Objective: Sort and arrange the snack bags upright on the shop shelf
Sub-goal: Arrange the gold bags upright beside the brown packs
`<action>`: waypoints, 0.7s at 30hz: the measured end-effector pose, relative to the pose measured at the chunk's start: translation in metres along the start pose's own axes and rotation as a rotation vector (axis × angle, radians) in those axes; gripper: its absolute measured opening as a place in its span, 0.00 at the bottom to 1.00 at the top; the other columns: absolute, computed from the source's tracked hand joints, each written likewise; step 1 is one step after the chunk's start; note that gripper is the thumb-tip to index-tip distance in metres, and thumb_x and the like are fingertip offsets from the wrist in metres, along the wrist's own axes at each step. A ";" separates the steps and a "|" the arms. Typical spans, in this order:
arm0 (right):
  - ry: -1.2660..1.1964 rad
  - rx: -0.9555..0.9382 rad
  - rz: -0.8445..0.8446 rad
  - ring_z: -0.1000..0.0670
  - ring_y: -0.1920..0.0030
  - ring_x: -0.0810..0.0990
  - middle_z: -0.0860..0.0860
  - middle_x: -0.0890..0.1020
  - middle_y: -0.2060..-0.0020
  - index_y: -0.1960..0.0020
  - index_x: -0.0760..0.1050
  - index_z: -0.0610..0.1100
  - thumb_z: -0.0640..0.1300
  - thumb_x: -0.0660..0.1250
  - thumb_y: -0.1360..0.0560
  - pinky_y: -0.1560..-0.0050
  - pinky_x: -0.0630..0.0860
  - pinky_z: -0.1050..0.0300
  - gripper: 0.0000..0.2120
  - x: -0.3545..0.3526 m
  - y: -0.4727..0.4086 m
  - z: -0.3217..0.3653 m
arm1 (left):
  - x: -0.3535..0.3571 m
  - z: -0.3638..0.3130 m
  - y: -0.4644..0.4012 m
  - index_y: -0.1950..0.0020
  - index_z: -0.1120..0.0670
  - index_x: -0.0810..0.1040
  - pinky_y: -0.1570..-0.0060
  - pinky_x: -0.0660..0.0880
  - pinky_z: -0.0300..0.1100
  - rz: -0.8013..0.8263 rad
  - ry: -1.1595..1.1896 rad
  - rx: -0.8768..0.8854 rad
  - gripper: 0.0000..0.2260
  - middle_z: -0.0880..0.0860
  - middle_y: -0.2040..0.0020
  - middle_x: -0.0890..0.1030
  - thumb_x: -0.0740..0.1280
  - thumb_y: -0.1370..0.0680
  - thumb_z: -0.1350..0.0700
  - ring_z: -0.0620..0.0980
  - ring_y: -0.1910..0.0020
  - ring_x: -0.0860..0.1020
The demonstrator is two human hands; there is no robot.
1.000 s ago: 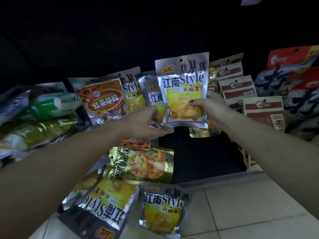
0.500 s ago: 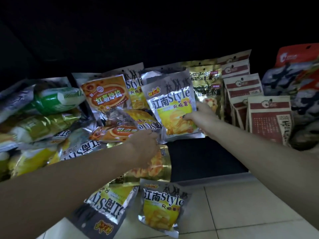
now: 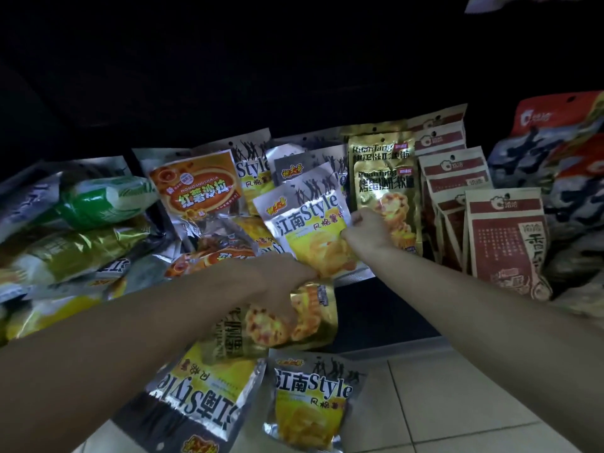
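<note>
Dark shop shelf, silver-and-yellow chip bag at its middle, long axis near upright, top tilted left, right hand pinching its right edge, left hand curled on a flat-lying gold snack bag nearer.

1. Silver-and-yellow "Style" chip bags: at least six show. Three or more stand at the far middle of the shelf and two lie on the near floor; one of these is at.
2. Gold "RuanTang" bags: two upright and one lying flat nearer.
3. Orange sweet-potato bags: two.
4. Red-and-kraft seed bags: about five, at the right.
5. Green bags: two, at the left.
6. Hands: two, one of them at.
</note>
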State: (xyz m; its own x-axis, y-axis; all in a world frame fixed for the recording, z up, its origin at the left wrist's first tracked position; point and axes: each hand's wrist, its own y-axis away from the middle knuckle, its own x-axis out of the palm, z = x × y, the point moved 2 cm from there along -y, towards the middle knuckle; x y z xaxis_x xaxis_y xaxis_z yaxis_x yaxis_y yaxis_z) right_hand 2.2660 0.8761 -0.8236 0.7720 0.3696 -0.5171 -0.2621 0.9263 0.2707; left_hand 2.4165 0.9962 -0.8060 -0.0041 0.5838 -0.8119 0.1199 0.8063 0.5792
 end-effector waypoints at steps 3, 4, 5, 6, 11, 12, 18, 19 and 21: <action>0.119 0.033 -0.042 0.48 0.57 0.75 0.49 0.77 0.53 0.45 0.72 0.43 0.34 0.62 0.21 0.61 0.68 0.57 0.08 -0.005 -0.002 0.003 | -0.023 -0.008 0.012 0.43 0.47 0.71 0.64 0.68 0.42 -0.048 0.168 0.060 0.24 0.46 0.55 0.74 0.80 0.31 0.46 0.45 0.59 0.71; 0.153 0.052 -0.056 0.46 0.55 0.76 0.47 0.78 0.51 0.43 0.73 0.42 0.34 0.62 0.21 0.59 0.69 0.57 0.08 -0.006 -0.003 0.003 | -0.030 -0.006 0.014 0.49 0.45 0.68 0.67 0.65 0.43 -0.052 0.219 0.072 0.22 0.46 0.57 0.71 0.80 0.31 0.47 0.45 0.61 0.69; 0.180 0.073 -0.068 0.43 0.51 0.78 0.45 0.79 0.48 0.41 0.74 0.40 0.35 0.62 0.20 0.56 0.71 0.56 0.09 -0.006 -0.003 0.003 | -0.040 -0.005 0.019 0.51 0.44 0.66 0.67 0.65 0.43 -0.065 0.293 0.082 0.23 0.46 0.57 0.70 0.80 0.31 0.47 0.46 0.60 0.70; 0.208 0.086 -0.079 0.41 0.46 0.79 0.44 0.80 0.45 0.38 0.74 0.39 0.36 0.62 0.20 0.53 0.73 0.54 0.11 -0.005 -0.004 0.002 | -0.049 -0.001 0.022 0.49 0.43 0.68 0.64 0.69 0.43 -0.087 0.373 0.079 0.23 0.45 0.55 0.72 0.81 0.31 0.48 0.46 0.57 0.71; 0.257 0.107 -0.097 0.40 0.43 0.80 0.40 0.80 0.40 0.33 0.72 0.37 0.37 0.64 0.19 0.52 0.73 0.53 0.14 -0.010 -0.005 0.004 | -0.078 0.015 0.033 0.31 0.44 0.70 0.45 0.80 0.46 -0.120 0.858 0.040 0.33 0.49 0.43 0.85 0.81 0.31 0.51 0.49 0.47 0.85; 0.194 0.117 -0.107 0.41 0.43 0.80 0.40 0.80 0.40 0.33 0.73 0.37 0.38 0.62 0.17 0.50 0.73 0.53 0.14 -0.017 -0.007 0.005 | -0.080 0.016 0.031 0.33 0.45 0.72 0.47 0.82 0.48 -0.121 0.939 0.038 0.30 0.51 0.45 0.86 0.81 0.31 0.53 0.51 0.49 0.86; -0.627 0.290 0.272 0.42 0.45 0.83 0.37 0.82 0.40 0.39 0.76 0.37 0.51 0.61 0.17 0.46 0.82 0.46 0.18 -0.072 0.005 0.006 | -0.083 0.005 0.010 0.38 0.52 0.78 0.50 0.82 0.52 -0.266 1.340 -0.011 0.24 0.57 0.49 0.87 0.80 0.32 0.56 0.58 0.51 0.86; -0.665 0.303 0.362 0.41 0.42 0.83 0.38 0.82 0.40 0.37 0.75 0.39 0.56 0.61 0.18 0.42 0.80 0.43 0.22 -0.080 0.009 0.004 | -0.083 0.002 0.006 0.37 0.54 0.79 0.49 0.82 0.53 -0.323 1.446 -0.038 0.25 0.58 0.49 0.87 0.81 0.32 0.56 0.59 0.51 0.86; -0.644 0.285 0.569 0.40 0.38 0.81 0.41 0.82 0.38 0.32 0.74 0.43 0.64 0.64 0.23 0.36 0.76 0.40 0.29 -0.090 0.019 0.002 | -0.086 -0.005 -0.004 0.36 0.59 0.79 0.50 0.82 0.51 -0.424 1.607 -0.089 0.27 0.57 0.49 0.87 0.80 0.32 0.53 0.57 0.51 0.86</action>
State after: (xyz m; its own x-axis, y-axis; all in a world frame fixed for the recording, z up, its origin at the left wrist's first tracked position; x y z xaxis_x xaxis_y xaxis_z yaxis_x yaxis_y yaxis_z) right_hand 2.1927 0.8604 -0.7703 0.7667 0.5742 0.2870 -0.6158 0.5315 0.5816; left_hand 2.4118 0.9432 -0.7383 -0.9764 -0.2130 -0.0365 -0.2095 0.8922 0.4001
